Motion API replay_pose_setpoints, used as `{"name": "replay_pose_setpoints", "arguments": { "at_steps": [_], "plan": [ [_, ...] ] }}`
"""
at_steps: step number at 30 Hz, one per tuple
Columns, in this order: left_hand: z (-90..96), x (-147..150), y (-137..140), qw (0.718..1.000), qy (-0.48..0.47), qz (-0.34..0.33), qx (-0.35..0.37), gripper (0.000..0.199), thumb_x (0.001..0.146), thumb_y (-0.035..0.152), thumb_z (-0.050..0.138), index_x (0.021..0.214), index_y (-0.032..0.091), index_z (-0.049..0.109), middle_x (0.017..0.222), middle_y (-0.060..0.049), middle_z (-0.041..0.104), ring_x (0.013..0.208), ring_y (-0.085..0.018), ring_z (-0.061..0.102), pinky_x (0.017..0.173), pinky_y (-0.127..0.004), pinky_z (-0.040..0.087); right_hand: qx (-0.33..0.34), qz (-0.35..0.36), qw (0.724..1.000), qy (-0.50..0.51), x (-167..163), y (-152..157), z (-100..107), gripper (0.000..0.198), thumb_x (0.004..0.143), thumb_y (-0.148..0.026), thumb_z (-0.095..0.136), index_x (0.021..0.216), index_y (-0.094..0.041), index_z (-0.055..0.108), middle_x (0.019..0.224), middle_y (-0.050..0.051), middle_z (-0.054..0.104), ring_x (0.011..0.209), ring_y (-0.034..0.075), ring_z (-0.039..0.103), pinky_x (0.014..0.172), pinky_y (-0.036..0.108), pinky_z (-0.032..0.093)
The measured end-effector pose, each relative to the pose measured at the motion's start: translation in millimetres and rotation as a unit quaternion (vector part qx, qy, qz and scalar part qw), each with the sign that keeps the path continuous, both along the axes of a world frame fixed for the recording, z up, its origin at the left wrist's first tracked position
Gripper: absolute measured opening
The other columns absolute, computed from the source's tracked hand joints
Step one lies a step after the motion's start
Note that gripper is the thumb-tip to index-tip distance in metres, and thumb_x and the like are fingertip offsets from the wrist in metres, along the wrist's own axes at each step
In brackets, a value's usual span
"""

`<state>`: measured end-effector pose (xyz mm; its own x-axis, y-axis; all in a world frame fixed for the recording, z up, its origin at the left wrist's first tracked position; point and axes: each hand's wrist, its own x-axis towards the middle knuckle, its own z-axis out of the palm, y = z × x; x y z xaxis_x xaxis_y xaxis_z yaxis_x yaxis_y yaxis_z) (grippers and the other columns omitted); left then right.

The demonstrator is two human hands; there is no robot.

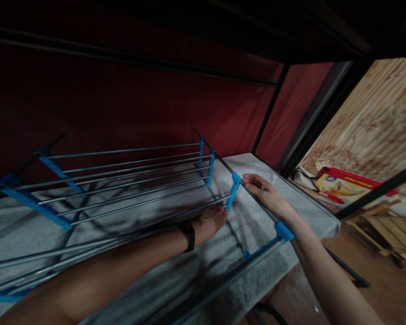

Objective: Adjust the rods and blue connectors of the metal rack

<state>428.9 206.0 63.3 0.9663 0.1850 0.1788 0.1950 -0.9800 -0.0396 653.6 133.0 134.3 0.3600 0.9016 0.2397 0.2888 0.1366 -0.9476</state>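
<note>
A folding drying rack (128, 180) with thin metal rods and blue plastic brackets lies over a grey towel-like cloth (230, 243) on a flat surface. My left hand (211, 221), a black band on its wrist, reaches under the rods and grips the end of one rod by a blue bracket (233, 189). My right hand (267, 194) rests on the rack's dark side bar just right of that bracket, fingers curled on it. Another blue bracket (284, 231) sits on the bar by my right wrist.
Dark red fabric walls (122, 99) and black frame bars (270, 108) enclose the space from behind and above. To the right are a wood-grain panel (375, 126), a red and yellow box (345, 185), and wooden slats (389, 234) on a brown floor.
</note>
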Motion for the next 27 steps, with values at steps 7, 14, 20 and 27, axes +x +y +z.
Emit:
{"name": "replay_pose_setpoints", "arguments": {
  "at_steps": [7, 14, 20, 27],
  "plan": [
    [52.3, 13.1, -15.0, 0.994, 0.035, 0.068, -0.072, 0.058, 0.088, -0.003, 0.032, 0.141, 0.016, 0.046, 0.134, -0.014, 0.064, 0.108, -0.025, 0.069, 0.089, -0.04, 0.055, -0.05, 0.024, 0.998, -0.025, -0.8, 15.0, 0.7, 0.04, 0.083, -0.039, 0.068, 0.119, -0.02, 0.069, 0.121, 0.009, 0.073, 0.115, 0.024, 0.066, 0.111, 0.045, 0.046],
    [106.9, 17.8, -0.5, 0.988, 0.009, 0.098, -0.115, 0.044, 0.095, 0.003, 0.029, 0.13, 0.021, 0.051, 0.123, -0.011, 0.064, 0.109, -0.022, 0.067, 0.09, -0.035, 0.052, -0.049, 0.041, 0.998, -0.019, -0.9, 24.0, -6.1, 0.044, 0.082, -0.032, 0.063, 0.124, -0.022, 0.067, 0.126, 0.008, 0.071, 0.114, 0.024, 0.065, 0.111, 0.044, 0.045],
    [102.4, 22.8, 15.8, 0.985, -0.021, 0.111, -0.131, 0.038, 0.095, 0.015, 0.047, 0.133, 0.02, 0.051, 0.131, -0.011, 0.064, 0.122, -0.024, 0.062, 0.103, -0.036, 0.049, -0.058, 0.061, 0.996, -0.016, -4.7, 23.6, -5.0, 0.042, 0.087, -0.031, 0.057, 0.128, -0.022, 0.065, 0.123, 0.008, 0.071, 0.109, 0.022, 0.065, 0.101, 0.042, 0.051],
    [81.7, 27.0, 28.4, 0.98, -0.053, 0.137, -0.134, 0.033, 0.098, 0.018, 0.043, 0.127, 0.022, 0.058, 0.13, -0.009, 0.067, 0.121, -0.023, 0.065, 0.102, -0.034, 0.05, -0.058, 0.045, 0.997, -0.012, -5.5, 23.0, -7.3, 0.047, 0.087, -0.034, 0.06, 0.132, -0.021, 0.063, 0.121, 0.007, 0.071, 0.107, 0.022, 0.065, 0.102, 0.042, 0.051]
  ]
}}
